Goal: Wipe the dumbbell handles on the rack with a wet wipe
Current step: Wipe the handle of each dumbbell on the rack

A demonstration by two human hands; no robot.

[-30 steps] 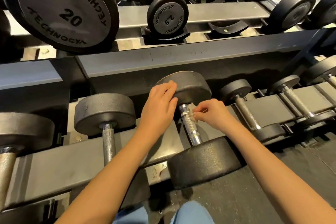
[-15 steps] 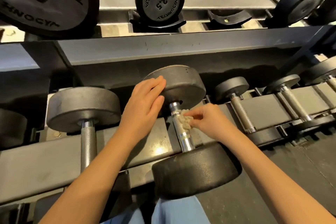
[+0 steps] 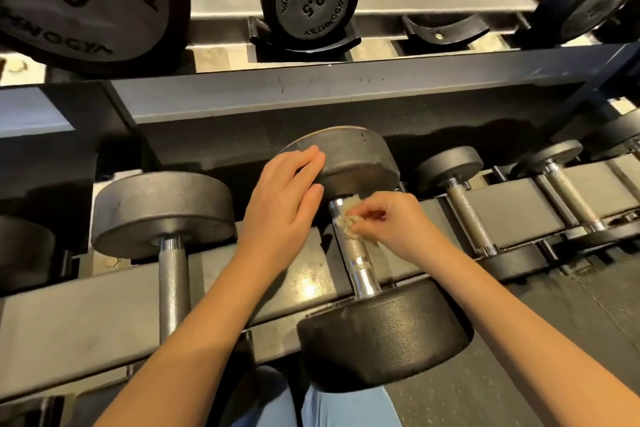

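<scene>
Knurled steel handle [image 3: 356, 253] runs front-to-back over the front rail of the rack [image 3: 104, 315]. My right hand [image 3: 391, 222] pinches the wipe [image 3: 347, 222] against its far end, seemingly touching; left hand [image 3: 284, 204], laid flat, rests on the far head [image 3: 360, 159].

A black rubber-headed dumbbell [image 3: 384, 336] lies across the lower rail of the grey steel rack [image 3: 86, 315], near head towards the camera. Its knurled chrome handle [image 3: 358, 255] carries a crumpled off-white wet wipe [image 3: 347, 224] at the far end, pinched there by the right hand [image 3: 391, 224].
</scene>
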